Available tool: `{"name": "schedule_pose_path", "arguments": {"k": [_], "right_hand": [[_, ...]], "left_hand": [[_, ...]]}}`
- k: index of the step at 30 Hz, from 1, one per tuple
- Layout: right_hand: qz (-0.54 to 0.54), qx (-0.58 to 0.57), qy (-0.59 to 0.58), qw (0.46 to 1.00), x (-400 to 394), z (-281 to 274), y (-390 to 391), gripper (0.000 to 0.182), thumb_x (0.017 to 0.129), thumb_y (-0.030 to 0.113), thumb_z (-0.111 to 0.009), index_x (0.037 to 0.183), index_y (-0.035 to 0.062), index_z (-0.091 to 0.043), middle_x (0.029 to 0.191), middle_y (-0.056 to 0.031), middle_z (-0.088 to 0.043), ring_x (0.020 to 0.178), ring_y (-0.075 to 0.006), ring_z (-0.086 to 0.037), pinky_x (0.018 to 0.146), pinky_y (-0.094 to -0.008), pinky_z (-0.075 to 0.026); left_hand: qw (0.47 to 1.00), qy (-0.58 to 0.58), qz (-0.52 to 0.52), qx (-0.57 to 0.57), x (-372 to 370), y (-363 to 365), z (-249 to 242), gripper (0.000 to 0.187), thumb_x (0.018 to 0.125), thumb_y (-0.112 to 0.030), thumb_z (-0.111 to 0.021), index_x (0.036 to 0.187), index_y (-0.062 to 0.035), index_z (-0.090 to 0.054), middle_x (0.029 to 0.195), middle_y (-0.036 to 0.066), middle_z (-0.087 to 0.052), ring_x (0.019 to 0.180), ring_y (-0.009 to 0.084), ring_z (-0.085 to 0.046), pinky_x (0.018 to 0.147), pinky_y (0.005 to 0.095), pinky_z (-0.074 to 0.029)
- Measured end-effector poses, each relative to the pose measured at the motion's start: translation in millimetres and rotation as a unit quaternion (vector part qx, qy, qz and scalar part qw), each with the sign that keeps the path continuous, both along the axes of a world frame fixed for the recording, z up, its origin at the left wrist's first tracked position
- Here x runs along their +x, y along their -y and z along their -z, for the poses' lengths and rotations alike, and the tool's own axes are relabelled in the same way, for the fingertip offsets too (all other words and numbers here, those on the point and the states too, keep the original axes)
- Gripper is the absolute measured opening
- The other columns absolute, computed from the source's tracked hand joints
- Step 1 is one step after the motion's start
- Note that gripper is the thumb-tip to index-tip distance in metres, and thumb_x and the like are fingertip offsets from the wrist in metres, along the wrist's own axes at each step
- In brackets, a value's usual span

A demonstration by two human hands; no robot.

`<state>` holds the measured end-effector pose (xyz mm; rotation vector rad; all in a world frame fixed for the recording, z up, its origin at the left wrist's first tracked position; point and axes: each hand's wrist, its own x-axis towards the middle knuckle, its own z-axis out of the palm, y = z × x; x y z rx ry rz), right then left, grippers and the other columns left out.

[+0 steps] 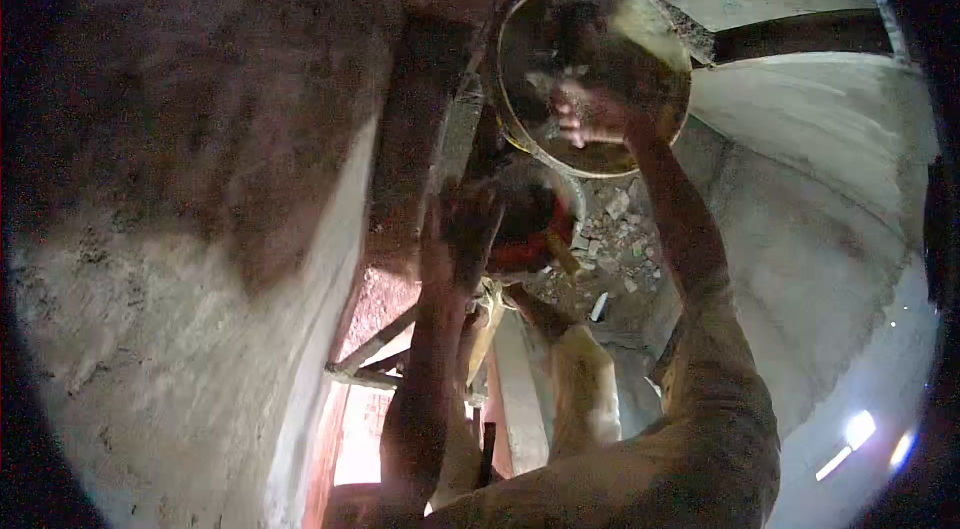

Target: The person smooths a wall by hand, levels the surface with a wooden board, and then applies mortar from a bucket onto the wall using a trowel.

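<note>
A wide round pan (510,109) with a pale rim and a dark wet-looking inside is in the upper middle of the head view. My right hand (595,117) is over its inside, fingers curled; whatever they hold, if anything, is blurred. Grey lumps or wet material show beside the fingertips. My left hand (465,214) lies in deep shadow, lower and to the left, near a second round container (525,249) with a dark inside and a reddish side. Its fingers cannot be made out.
A rough plastered wall (180,329) rises on the left. Broken rubble (625,239) lies below the large pan. Pale curved surfaces (800,169) fill the right side. Wooden bars (380,339) cross a bright opening near my legs and feet.
</note>
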<state>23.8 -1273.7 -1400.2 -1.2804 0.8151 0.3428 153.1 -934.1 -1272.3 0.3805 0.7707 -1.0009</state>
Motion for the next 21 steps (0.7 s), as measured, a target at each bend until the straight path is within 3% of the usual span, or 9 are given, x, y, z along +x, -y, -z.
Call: {"name": "schedule_pose_path", "arguments": {"k": [2, 4, 5, 6, 10, 15, 19, 20, 21], "right_hand": [[-0.022, -0.005, -0.010, 1.000, -11.5, -52.6, -29.3, 0.059, 0.099, 0.037, -0.054, 0.148, 0.0073, -0.038, 0.140, -0.0167, -0.049, 0.130, -0.0304, -0.046, 0.107, -0.0484, -0.038], [-0.040, -0.014, -0.006, 0.999, -24.1, -100.7, -72.0, 0.059, 0.099, 0.037, -0.054, 0.148, 0.0080, -0.039, 0.142, -0.0169, -0.046, 0.131, -0.0312, -0.044, 0.108, -0.0494, -0.036], [-0.047, -0.019, 0.001, 0.999, -29.9, -122.6, -99.7, 0.059, 0.099, 0.038, -0.054, 0.148, 0.0083, -0.039, 0.143, -0.0170, -0.045, 0.132, -0.0316, -0.042, 0.108, -0.0499, -0.034], [-0.051, -0.028, 0.009, 0.998, -32.2, -141.6, -124.1, 0.059, 0.099, 0.038, -0.054, 0.148, 0.0086, -0.039, 0.144, -0.0171, -0.044, 0.133, -0.0320, -0.041, 0.109, -0.0504, -0.033], [-0.058, -0.127, 0.057, 0.989, -34.0, -176.8, -234.0, 0.060, 0.098, 0.039, -0.053, 0.148, 0.0099, -0.039, 0.148, -0.0174, -0.039, 0.137, -0.0336, -0.036, 0.111, -0.0524, -0.028], [-0.116, -0.338, 0.031, 0.934, -39.9, -119.7, -296.7, 0.060, 0.097, 0.040, -0.052, 0.149, 0.0114, -0.039, 0.152, -0.0178, -0.034, 0.141, -0.0356, -0.030, 0.114, -0.0548, -0.022], [-0.243, -0.535, -0.063, 0.807, -85.4, -21.2, -265.6, 0.061, 0.097, 0.041, -0.051, 0.149, 0.0127, -0.039, 0.156, -0.0181, -0.029, 0.144, -0.0372, -0.025, 0.117, -0.0568, -0.017], [-0.253, -0.553, -0.078, 0.790, -92.5, -7.3, -257.0, 0.061, 0.097, 0.041, -0.051, 0.149, 0.0130, -0.039, 0.157, -0.0182, -0.028, 0.145, -0.0376, -0.023, 0.117, -0.0573, -0.016], [-0.240, -0.534, -0.085, 0.806, -93.0, -2.7, -250.5, 0.061, 0.096, 0.042, -0.051, 0.149, 0.0133, -0.039, 0.158, -0.0183, -0.027, 0.146, -0.0380, -0.022, 0.118, -0.0578, -0.014]], "left_hand": [[0.998, -0.049, 0.012, 0.024, -4.6, 31.1, 3.2, 0.049, 0.103, -0.036, -0.049, 0.143, -0.0088, -0.043, 0.132, 0.018, -0.058, 0.119, 0.0335, -0.059, 0.101, 0.0494, -0.051], [0.992, 0.070, 0.108, -0.011, -10.8, 54.8, -13.8, 0.048, 0.103, -0.035, -0.050, 0.142, -0.0080, -0.045, 0.126, 0.017, -0.061, 0.114, 0.0316, -0.061, 0.096, 0.0466, -0.053], [0.993, 0.061, 0.105, -0.005, -24.9, 49.2, 0.7, 0.048, 0.103, -0.035, -0.050, 0.142, -0.0080, -0.045, 0.126, 0.017, -0.061, 0.114, 0.0316, -0.061, 0.096, 0.0466, -0.053], [0.962, 0.155, 0.219, 0.051, -47.3, 37.2, 35.0, 0.050, 0.103, -0.037, -0.049, 0.143, -0.0078, -0.045, 0.127, 0.015, -0.061, 0.111, 0.0308, -0.062, 0.094, 0.0450, -0.054], [0.977, 0.095, 0.182, 0.054, -61.1, 33.9, 45.5, 0.050, 0.102, -0.036, -0.050, 0.144, -0.0080, -0.044, 0.124, 0.014, -0.061, 0.107, 0.0285, -0.063, 0.091, 0.0420, -0.054], [0.986, 0.022, 0.154, 0.055, -73.8, -14.7, 38.8, 0.051, 0.102, -0.034, -0.052, 0.145, -0.0081, -0.042, 0.121, 0.013, -0.062, 0.102, 0.0255, -0.064, 0.087, 0.0382, -0.055], [0.993, 0.000, 0.116, 0.010, -71.6, -37.0, 33.7, 0.052, 0.101, -0.032, -0.053, 0.147, -0.0083, -0.041, 0.118, 0.012, -0.063, 0.098, 0.0232, -0.064, 0.084, 0.0352, -0.055], [0.993, 0.044, 0.110, -0.008, -73.3, -52.6, 57.4, 0.052, 0.101, -0.031, -0.054, 0.147, -0.0083, -0.041, 0.115, 0.012, -0.063, 0.097, 0.0227, -0.064, 0.083, 0.0345, -0.055], [0.991, 0.088, 0.102, -0.025, -75.8, -69.2, 82.5, 0.052, 0.101, -0.029, -0.055, 0.146, -0.0083, -0.041, 0.113, 0.012, -0.064, 0.097, 0.0222, -0.064, 0.083, 0.0338, -0.055]]}}
